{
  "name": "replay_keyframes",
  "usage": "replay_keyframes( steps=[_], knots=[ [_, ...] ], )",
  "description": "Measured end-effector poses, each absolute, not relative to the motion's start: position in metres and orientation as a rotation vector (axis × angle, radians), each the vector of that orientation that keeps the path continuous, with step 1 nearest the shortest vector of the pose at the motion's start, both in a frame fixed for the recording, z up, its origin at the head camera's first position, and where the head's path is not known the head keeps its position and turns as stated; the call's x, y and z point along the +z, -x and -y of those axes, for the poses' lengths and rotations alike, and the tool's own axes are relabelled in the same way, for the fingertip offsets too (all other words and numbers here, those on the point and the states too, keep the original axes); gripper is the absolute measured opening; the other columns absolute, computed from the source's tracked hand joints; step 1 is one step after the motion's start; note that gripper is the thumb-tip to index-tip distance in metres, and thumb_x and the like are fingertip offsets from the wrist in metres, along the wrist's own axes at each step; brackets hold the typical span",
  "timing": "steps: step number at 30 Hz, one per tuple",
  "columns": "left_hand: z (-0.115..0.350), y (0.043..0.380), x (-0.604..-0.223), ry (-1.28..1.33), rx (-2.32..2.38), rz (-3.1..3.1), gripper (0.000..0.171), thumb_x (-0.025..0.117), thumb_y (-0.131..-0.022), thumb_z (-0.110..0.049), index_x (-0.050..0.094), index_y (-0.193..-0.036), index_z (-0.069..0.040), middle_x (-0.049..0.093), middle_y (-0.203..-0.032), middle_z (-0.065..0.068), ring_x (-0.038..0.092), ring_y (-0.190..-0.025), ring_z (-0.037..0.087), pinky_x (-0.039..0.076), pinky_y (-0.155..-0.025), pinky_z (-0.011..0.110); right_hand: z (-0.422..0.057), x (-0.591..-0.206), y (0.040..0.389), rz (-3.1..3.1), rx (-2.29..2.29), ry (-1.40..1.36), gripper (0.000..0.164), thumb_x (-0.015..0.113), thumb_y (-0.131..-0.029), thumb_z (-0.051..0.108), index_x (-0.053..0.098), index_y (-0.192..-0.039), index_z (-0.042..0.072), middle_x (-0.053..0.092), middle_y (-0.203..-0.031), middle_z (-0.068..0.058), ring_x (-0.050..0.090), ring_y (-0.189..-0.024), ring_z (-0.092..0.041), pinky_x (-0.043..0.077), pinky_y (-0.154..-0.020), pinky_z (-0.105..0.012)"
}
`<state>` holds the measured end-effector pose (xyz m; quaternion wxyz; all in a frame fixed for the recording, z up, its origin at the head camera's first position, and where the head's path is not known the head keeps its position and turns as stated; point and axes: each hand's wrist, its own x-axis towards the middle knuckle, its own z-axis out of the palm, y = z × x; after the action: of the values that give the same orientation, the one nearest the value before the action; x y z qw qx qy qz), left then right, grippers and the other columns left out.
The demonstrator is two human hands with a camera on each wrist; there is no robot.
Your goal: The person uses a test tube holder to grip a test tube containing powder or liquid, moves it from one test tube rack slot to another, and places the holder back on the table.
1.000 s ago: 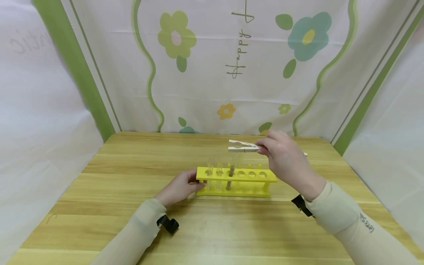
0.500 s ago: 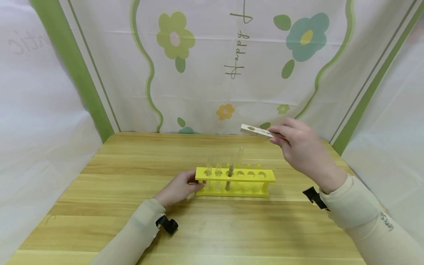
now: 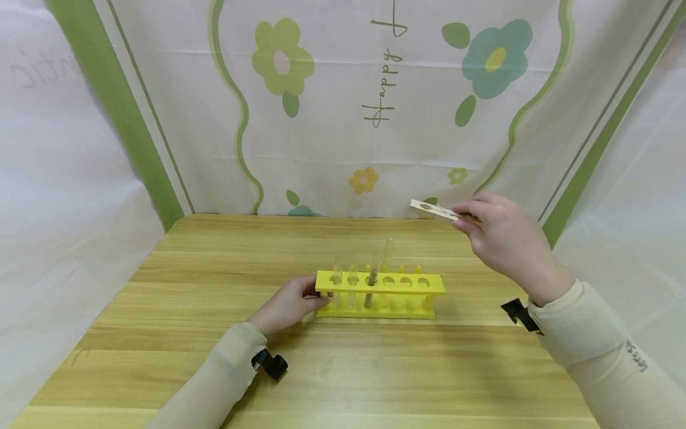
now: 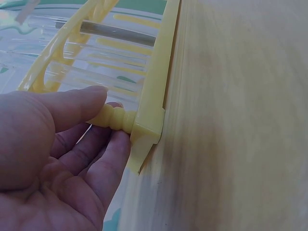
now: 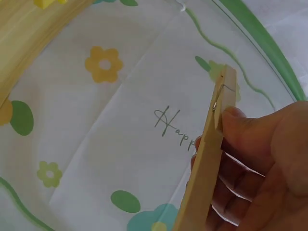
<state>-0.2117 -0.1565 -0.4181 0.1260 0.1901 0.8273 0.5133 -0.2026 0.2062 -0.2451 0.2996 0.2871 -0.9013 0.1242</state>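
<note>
My left hand (image 3: 286, 304) grips the left end of a yellow test tube rack (image 3: 380, 290). In the left wrist view, thumb and fingers close round the rack's ridged end post (image 4: 114, 118). Two clear test tubes stand in its leftmost holes; the third hole holds a test tube with dark contents (image 3: 372, 280). Another clear test tube (image 3: 388, 253) rises behind them at the back row of pegs. Up and to the right of the rack, my right hand (image 3: 514, 244) holds a wooden test tube holder (image 3: 434, 210). Its jaws are together, with no tube between them.
The rack stands on a wood-grain table (image 3: 348, 369). A white curtain (image 3: 327, 131) printed with flowers hangs along the table's back edge, with more white cloth at both sides. Dark wrist straps (image 3: 270, 363) sit over the sleeves.
My right hand has moved the test tube holder up and right, away from the dark-filled tube. The holder's spread jaws have come together. My left hand has stayed on the rack.
</note>
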Motion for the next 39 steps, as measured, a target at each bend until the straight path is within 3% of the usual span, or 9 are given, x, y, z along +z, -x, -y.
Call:
replay_keyframes(
  steps=[10,18,26,33,39],
  knots=[
    [0.157,0.212,-0.418,-0.541,1.498,-2.398,0.022,0.066,-0.098,-0.021,0.066,-0.120,-0.024,0.066,-0.113,-0.004,0.060,-0.107,0.016,0.051,-0.085,0.035,-0.228,-0.256,0.219,2.647,0.315,-0.536,0.019,0.073,-0.090,0.011,0.074,-0.104,-0.001,0.067,-0.089,-0.011,0.058,-0.071,-0.026,0.046,-0.059,-0.045],
    [0.158,0.213,-0.419,-0.543,1.510,-2.387,0.024,0.066,-0.098,-0.022,0.066,-0.122,-0.024,0.066,-0.115,-0.003,0.060,-0.107,0.016,0.051,-0.084,0.036,-0.250,-0.270,0.240,2.930,0.404,-0.347,0.024,0.066,-0.095,0.018,0.073,-0.106,-0.002,0.069,-0.082,-0.008,0.053,-0.063,-0.022,0.041,-0.053,-0.036],
    [0.157,0.213,-0.419,-0.550,1.520,-2.387,0.024,0.066,-0.097,-0.020,0.066,-0.121,-0.023,0.066,-0.115,-0.002,0.061,-0.106,0.017,0.052,-0.083,0.034,-0.282,-0.298,0.261,3.082,0.413,-0.272,0.029,0.062,-0.095,0.021,0.072,-0.105,-0.004,0.066,-0.079,-0.008,0.052,-0.064,-0.023,0.041,-0.053,-0.036],
    [0.157,0.212,-0.419,-0.559,1.528,-2.388,0.024,0.066,-0.097,-0.020,0.066,-0.121,-0.021,0.067,-0.114,0.000,0.061,-0.106,0.018,0.052,-0.082,0.033,-0.308,-0.323,0.276,3.186,0.365,-0.254,0.027,0.065,-0.091,0.022,0.073,-0.097,-0.004,0.068,-0.082,-0.009,0.057,-0.072,-0.025,0.047,-0.066,-0.045],
    [0.156,0.212,-0.418,-0.554,1.528,-2.386,0.025,0.066,-0.098,-0.020,0.066,-0.122,-0.021,0.066,-0.115,0.000,0.061,-0.106,0.018,0.051,-0.083,0.034,-0.323,-0.338,0.283,3.287,0.383,-0.199,0.025,0.066,-0.088,0.024,0.073,-0.086,0.000,0.060,-0.069,-0.003,0.051,-0.062,-0.020,0.043,-0.058,-0.037]
  ],
)
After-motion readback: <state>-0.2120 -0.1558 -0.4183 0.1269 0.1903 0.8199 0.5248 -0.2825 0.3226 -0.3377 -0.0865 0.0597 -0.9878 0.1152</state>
